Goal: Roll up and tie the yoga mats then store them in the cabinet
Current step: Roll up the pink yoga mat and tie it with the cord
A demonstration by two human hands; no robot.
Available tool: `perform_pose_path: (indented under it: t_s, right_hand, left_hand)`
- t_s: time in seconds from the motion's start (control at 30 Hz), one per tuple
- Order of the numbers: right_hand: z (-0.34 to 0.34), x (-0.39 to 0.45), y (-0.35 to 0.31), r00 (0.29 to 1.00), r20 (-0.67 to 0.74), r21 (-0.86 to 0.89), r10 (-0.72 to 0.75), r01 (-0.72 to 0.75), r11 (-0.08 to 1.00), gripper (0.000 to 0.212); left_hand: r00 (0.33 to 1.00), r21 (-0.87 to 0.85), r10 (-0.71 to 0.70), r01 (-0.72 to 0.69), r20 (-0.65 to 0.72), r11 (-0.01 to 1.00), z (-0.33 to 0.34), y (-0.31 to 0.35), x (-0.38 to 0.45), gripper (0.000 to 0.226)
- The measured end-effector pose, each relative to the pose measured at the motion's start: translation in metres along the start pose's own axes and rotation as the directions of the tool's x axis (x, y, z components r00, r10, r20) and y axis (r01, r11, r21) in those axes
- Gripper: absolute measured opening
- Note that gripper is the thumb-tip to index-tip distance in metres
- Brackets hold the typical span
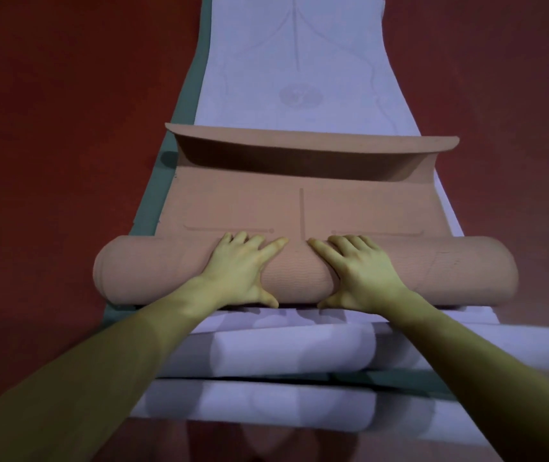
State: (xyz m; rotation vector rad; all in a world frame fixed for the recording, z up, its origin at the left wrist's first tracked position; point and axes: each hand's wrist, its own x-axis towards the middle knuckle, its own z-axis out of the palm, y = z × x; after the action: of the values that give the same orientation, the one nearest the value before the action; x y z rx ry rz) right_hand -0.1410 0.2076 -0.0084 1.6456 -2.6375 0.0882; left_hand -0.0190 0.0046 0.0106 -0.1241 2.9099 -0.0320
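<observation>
Nearest the camera, at the bottom of the view, pale lilac folds (266, 355) are lying in blurred bands over a strip of grey-green mat; what they are cannot be told. Just beyond them, the pink mat (303, 215) is being rolled away from the person: a thick roll (466, 271) is already formed across its width, and it is being pressed on by both hands side by side near its middle. The left hand (239, 265) is being laid flat on top with fingers spread and thumb down the near face; the right hand (356, 265) is being held the same way, fingers splayed over the crest, nothing pinched. Beyond the roll, a short flat stretch of pink mat is still waiting to be taken up, and its far end (313, 143) is curling upward. Under it, a lilac mat (300, 61) is lying flat on a grey-green mat (166, 181), both running on over the red floor (66, 128). By this showing, the first mat is judged mostly rolled; tying it, rolling the others and storing them are judged still to be done. No tie or cabinet is being shown.
</observation>
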Motion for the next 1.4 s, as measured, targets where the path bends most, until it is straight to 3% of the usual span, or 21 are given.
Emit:
perform_pose_path:
  t_s: [0.13, 0.3, 0.43, 0.53, 0.63, 0.73, 0.83, 1.03, 1.1, 1.2, 1.27, 1.4]
  right_hand:
    - [-0.001, -0.013, -0.011, 0.998, 0.054, 0.020, -0.028, 0.026, 0.999, 0.111]
    - [0.006, -0.026, -0.013, 0.998, -0.052, -0.082, -0.040, 0.036, 0.996, 0.108]
    - [0.018, -0.045, -0.021, 0.969, -0.247, -0.115, 0.014, -0.043, 0.992, 0.075]
    - [0.024, -0.047, -0.025, 0.926, -0.371, -0.111, 0.072, -0.121, 0.986, 0.054]
    - [0.017, -0.034, -0.024, 0.941, -0.302, -0.089, 0.152, -0.187, 0.978, 0.053]
    - [0.011, -0.014, -0.023, 0.949, -0.185, -0.036, 0.255, -0.266, 0.963, 0.054]
    - [0.006, 0.005, -0.021, 0.941, -0.110, -0.014, 0.321, -0.325, 0.946, 0.054]
    - [0.013, 0.008, -0.024, 0.936, -0.250, -0.015, 0.249, -0.261, 0.965, 0.049]
    - [0.014, 0.010, -0.021, 0.938, -0.245, -0.014, 0.244, -0.255, 0.967, 0.052]
    - [0.011, 0.027, -0.012, 0.949, -0.161, 0.001, 0.272, -0.275, 0.961, 0.058]
    - [0.007, 0.045, -0.007, 0.950, -0.105, 0.027, 0.293, -0.291, 0.956, 0.061]
    - [0.006, 0.054, 0.003, 0.956, -0.100, 0.026, 0.274, -0.273, 0.962, 0.063]
  left_hand:
    - [0.997, -0.064, 0.010, -0.005, 0.075, 0.998, 0.004, 0.001, -0.018, 0.115]
    - [0.998, -0.074, 0.033, -0.029, 0.053, 0.997, 0.008, -0.003, -0.021, 0.111]
    - [0.995, -0.096, -0.006, 0.016, 0.100, 0.995, -0.001, -0.009, -0.015, 0.102]
    - [0.990, -0.074, -0.118, 0.112, -0.081, 0.991, 0.000, -0.001, -0.023, 0.082]
    - [0.914, -0.135, -0.247, 0.214, -0.321, 0.967, 0.014, 0.020, -0.027, 0.064]
    - [0.905, -0.154, -0.325, 0.292, -0.276, 0.944, 0.020, 0.042, -0.025, 0.054]
    - [0.919, -0.165, -0.357, 0.331, -0.167, 0.929, 0.016, 0.038, -0.007, 0.059]
    - [0.933, -0.263, -0.357, 0.334, -0.044, 0.905, -0.001, 0.006, 0.038, 0.060]
    - [0.944, -0.225, -0.322, 0.298, -0.077, 0.928, -0.001, 0.004, 0.039, 0.059]
    - [0.930, -0.136, -0.208, 0.173, -0.304, 0.975, 0.007, 0.009, 0.029, 0.059]
    - [0.930, -0.094, -0.189, 0.167, -0.316, 0.981, 0.006, 0.011, 0.026, 0.056]
    - [0.974, -0.160, -0.197, 0.178, -0.111, 0.971, -0.007, -0.006, 0.045, 0.068]
